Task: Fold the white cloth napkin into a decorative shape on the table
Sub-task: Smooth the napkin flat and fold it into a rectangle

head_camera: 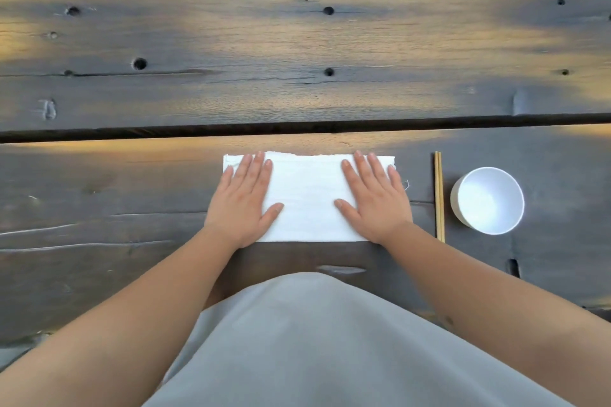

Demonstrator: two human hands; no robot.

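Both my hands press a folded white cloth napkin [307, 198] flat on the dark plank table [297, 43]

My left hand [243, 200] and right hand [375, 200] lie palm-down and apart, fingers spread, gripping nothing; the frayed far edge looks uneven, so I judge the next fold could go crooked, and a wide sweep might knock the chopsticks [439, 196] or white bowl [488, 200]
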